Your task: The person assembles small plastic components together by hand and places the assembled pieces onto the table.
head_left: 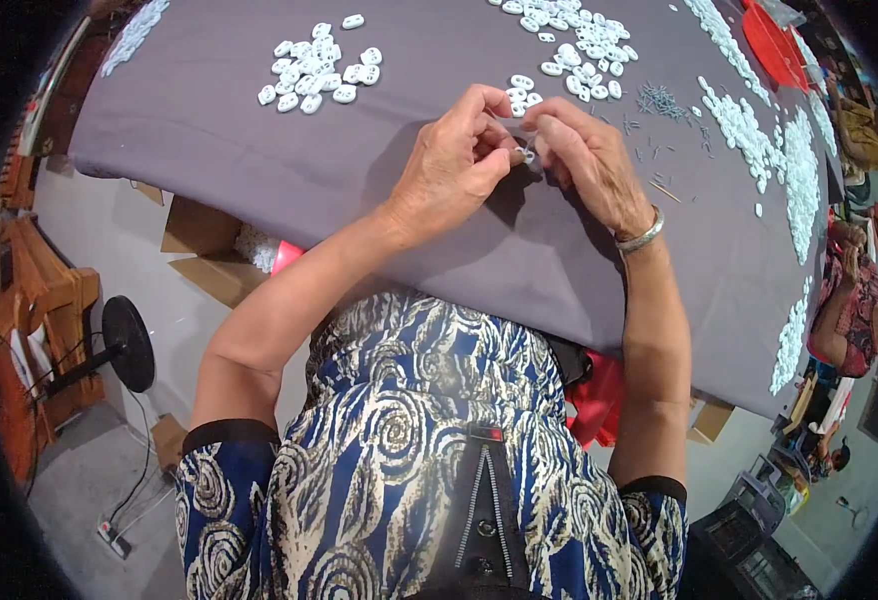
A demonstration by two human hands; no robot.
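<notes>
Laid flat under everything: large table with dark grey-mauve cloth cover (pixel 249 150). Left hand (pixel 449 165): reaching in diagonally, wrist roughly in line with forearm, thumb and forefinger narrowed to a pinch. Right hand (pixel 594 165): coming in from opposite side, forearm near vertical, wrist bent inward, fingers curled and bunched close beside left tips. Load in right fingers: cannot tell. Beyond and left of hands: loose pile of white oval plastic pieces (pixel 321 65). Right of hands: scattered heap of small grey metal screws (pixel 664 102). On right wrist: 1 silver metal bangle (pixel 641 230). Near screws: 1 thin tan wooden stick (pixel 665 191). Pinched at left fingertips, between 2 hands: 1 small white plastic piece (pixel 527 156), mostly hidden.
</notes>
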